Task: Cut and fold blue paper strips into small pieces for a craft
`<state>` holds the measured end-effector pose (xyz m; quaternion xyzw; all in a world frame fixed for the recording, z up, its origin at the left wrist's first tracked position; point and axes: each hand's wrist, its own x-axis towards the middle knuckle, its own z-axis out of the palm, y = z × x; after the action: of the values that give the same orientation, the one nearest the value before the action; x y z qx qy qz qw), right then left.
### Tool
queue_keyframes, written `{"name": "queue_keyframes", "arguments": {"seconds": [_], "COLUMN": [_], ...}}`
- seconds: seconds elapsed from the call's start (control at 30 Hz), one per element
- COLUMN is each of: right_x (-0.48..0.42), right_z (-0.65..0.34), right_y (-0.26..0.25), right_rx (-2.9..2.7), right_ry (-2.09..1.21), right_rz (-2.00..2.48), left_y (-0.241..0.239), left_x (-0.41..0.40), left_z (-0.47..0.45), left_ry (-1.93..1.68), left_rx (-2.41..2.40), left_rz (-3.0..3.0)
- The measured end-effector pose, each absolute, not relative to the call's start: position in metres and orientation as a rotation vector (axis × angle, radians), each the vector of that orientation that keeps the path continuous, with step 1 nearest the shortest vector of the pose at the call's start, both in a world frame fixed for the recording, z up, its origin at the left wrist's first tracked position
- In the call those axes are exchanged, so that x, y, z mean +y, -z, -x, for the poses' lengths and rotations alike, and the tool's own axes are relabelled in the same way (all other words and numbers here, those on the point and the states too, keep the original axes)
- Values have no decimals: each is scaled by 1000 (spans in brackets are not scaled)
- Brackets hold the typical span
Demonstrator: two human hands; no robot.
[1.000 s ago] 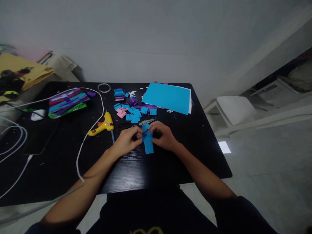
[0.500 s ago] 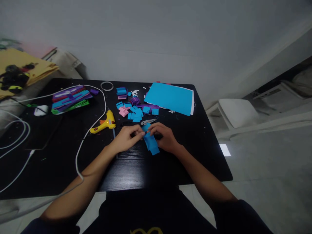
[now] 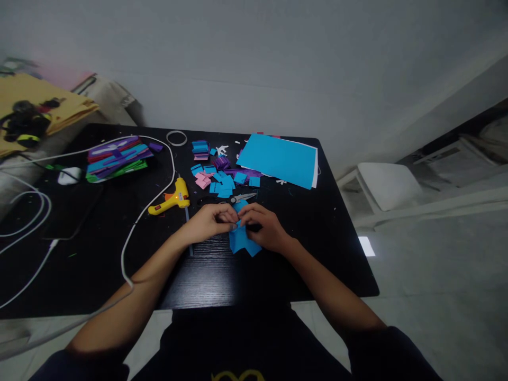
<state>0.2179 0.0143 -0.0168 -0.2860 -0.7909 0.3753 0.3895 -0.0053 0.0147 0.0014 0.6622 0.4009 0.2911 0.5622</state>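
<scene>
I have both hands together over the near middle of the black table (image 3: 317,248), fingertips nearly meeting. The left hand (image 3: 210,221) and the right hand (image 3: 266,228) are each pinched on the blue paper (image 3: 239,242), which sits between them, its lower end splayed into two flaps toward the person; from here I can't tell whether it touches the tabletop. Just beyond the fingers I see the scissors (image 3: 244,197), blades pointing right. Past those are scattered blue pieces (image 3: 226,182), with pink pieces (image 3: 203,180) on their left and a large blue sheet (image 3: 278,161) farther back to the right. Left of the hands, near them, I've got the yellow glue gun (image 3: 180,193) with its stick (image 3: 187,214) reaching toward the left forearm. A white cord (image 3: 126,254) loops around the gun's far left and passes across my view of that forearm.
</scene>
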Motion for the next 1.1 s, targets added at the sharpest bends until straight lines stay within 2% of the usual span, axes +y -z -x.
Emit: {"name": "queue_keyframes", "arguments": {"seconds": [0.23,0.5,0.63,0.87,1.1], "right_x": [13,28,28,24,21], "right_z": [-218,-222,-218,-215,-213], "right_y": [12,16,15,14,12], "right_rx": [-1975,-1486,-1502,-1494,-1500], "right_ry": [-1094,-1796,-1822,-1849,-1857], "right_rz": [771,862,1025,1043,1113], "left_y": [0,-1,-1,-1,-2], "left_x": [17,17,15,14,15], "left_z": [8,8,6,5,8], "left_ry": [-669,-636,-631,-607,-425], "left_rx": [961,972,969,1006,1003], "left_rz": [-1616,-1629,-1641,-1657,-1526]}}
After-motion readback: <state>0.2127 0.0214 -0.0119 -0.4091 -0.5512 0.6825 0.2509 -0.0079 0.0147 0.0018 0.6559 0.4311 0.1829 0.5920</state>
